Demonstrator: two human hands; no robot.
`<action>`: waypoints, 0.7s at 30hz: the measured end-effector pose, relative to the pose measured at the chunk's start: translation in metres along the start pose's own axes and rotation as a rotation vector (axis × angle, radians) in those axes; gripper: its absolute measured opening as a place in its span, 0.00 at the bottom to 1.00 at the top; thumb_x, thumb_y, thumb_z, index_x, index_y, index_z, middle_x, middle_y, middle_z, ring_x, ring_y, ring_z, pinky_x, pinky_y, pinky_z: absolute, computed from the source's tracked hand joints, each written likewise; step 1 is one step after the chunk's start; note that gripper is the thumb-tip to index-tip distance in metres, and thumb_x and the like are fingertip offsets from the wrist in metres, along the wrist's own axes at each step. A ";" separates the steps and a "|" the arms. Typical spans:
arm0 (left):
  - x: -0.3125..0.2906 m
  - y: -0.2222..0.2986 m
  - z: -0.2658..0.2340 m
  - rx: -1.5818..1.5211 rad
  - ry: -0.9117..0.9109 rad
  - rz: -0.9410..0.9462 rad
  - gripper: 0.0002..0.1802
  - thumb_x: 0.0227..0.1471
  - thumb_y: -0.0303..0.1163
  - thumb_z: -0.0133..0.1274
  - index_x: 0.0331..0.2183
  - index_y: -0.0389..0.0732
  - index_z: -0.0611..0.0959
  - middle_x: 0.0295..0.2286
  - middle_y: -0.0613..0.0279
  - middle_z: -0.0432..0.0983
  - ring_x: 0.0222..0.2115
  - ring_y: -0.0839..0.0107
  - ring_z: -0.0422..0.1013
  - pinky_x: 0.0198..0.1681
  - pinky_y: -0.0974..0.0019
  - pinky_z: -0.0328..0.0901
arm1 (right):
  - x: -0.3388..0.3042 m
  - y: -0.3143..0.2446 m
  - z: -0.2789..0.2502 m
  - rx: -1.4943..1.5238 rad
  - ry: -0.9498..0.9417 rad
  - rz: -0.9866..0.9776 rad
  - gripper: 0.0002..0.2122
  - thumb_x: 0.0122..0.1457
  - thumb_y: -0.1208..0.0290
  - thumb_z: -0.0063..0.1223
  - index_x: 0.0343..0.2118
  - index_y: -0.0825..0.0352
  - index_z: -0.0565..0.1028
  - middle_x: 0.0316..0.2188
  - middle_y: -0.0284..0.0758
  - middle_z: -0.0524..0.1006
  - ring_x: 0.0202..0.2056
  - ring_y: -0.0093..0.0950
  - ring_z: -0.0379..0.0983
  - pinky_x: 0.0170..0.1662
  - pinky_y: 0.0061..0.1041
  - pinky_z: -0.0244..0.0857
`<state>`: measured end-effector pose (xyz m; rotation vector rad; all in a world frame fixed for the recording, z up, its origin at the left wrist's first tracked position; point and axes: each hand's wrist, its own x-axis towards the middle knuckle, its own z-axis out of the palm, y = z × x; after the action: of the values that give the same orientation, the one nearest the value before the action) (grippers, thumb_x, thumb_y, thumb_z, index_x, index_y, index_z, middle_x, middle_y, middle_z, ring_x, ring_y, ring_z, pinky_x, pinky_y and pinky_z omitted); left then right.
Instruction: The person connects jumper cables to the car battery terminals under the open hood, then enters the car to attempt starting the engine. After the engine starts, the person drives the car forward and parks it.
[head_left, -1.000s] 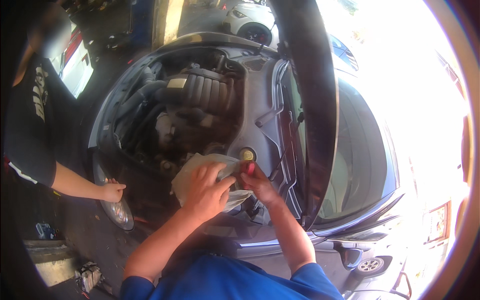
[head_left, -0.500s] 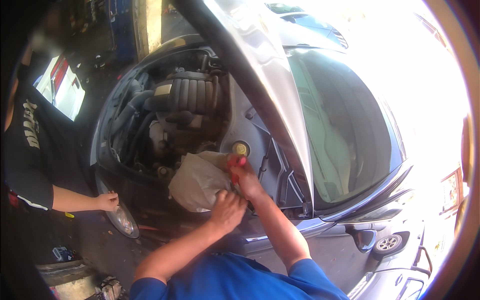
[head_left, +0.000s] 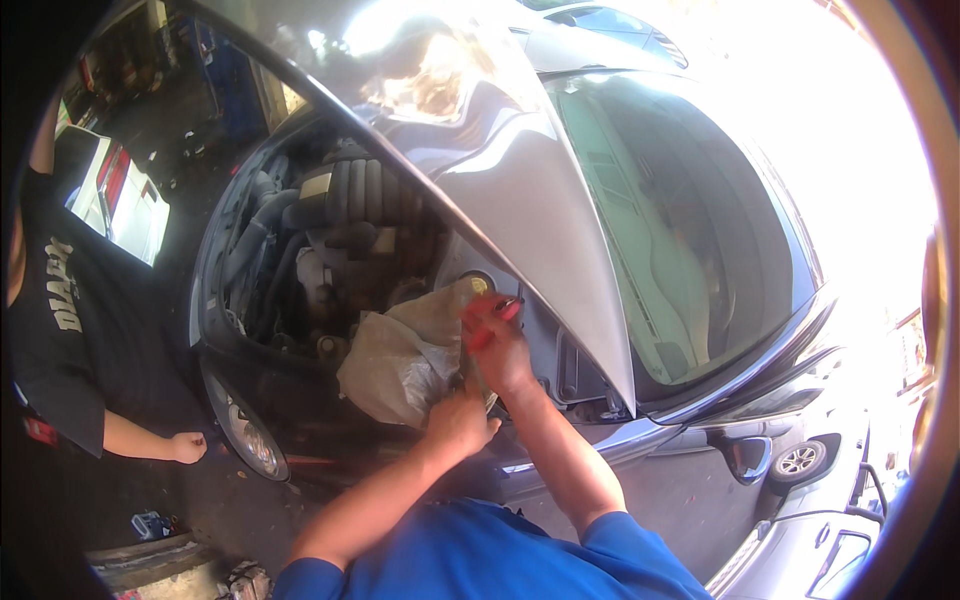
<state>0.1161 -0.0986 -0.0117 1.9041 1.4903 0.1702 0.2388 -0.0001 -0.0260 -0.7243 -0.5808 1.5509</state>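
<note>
My right hand (head_left: 503,355) is closed around a red-handled tool (head_left: 493,312) above the near fender of a dark car. The tool's working end is hidden, so its exact kind cannot be told. Just below and to the left, my left hand (head_left: 462,424) is closed at the right edge of a crumpled beige sheet (head_left: 395,360), its fingertips partly hidden. This sheet bulges over the fender and the edge of the engine bay. A round yellow cap (head_left: 478,285) shows just beyond the right hand.
The raised hood (head_left: 500,180) slants over the engine (head_left: 350,200), close above my right hand. At the left stands a person in a black shirt (head_left: 75,330), a hand (head_left: 187,447) hanging near the headlight (head_left: 245,425). The windshield (head_left: 680,230) lies to the right.
My right hand has risen slightly and turned, showing more of the red handle. The other person's hand has left the headlight and dropped. The view has shifted, with the hood covering more engine.
</note>
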 end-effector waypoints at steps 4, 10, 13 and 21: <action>0.043 -0.010 0.011 -0.298 -0.065 0.106 0.51 0.46 0.41 0.74 0.63 0.29 0.67 0.49 0.35 0.81 0.54 0.44 0.78 0.57 0.49 0.72 | -0.011 -0.034 0.036 0.240 -0.076 -0.128 0.15 0.67 0.71 0.52 0.55 0.62 0.75 0.52 0.36 0.78 0.57 0.39 0.74 0.63 0.44 0.66; 0.034 -0.013 0.021 -0.055 -0.209 0.239 0.46 0.48 0.45 0.73 0.62 0.33 0.74 0.53 0.37 0.79 0.55 0.47 0.77 0.60 0.50 0.71 | -0.022 -0.005 -0.001 0.394 0.079 0.084 0.11 0.69 0.69 0.51 0.50 0.65 0.77 0.47 0.37 0.81 0.52 0.37 0.77 0.60 0.42 0.68; 0.005 -0.011 0.016 0.183 -0.247 0.264 0.37 0.50 0.43 0.71 0.57 0.34 0.81 0.56 0.40 0.77 0.56 0.46 0.76 0.60 0.49 0.72 | -0.030 0.035 -0.029 0.412 0.396 0.304 0.09 0.69 0.69 0.53 0.47 0.64 0.78 0.40 0.36 0.80 0.43 0.35 0.76 0.53 0.38 0.71; -0.002 -0.003 -0.071 -0.056 0.167 0.090 0.14 0.57 0.37 0.65 0.40 0.38 0.90 0.37 0.45 0.85 0.39 0.47 0.83 0.45 0.48 0.76 | -0.038 0.031 -0.018 0.360 0.229 0.319 0.08 0.69 0.75 0.51 0.48 0.67 0.76 0.41 0.39 0.80 0.45 0.34 0.76 0.54 0.36 0.71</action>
<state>0.0777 -0.0689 0.0396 1.9520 1.4914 0.4167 0.2327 -0.0423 -0.0561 -0.7258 -0.0096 1.7733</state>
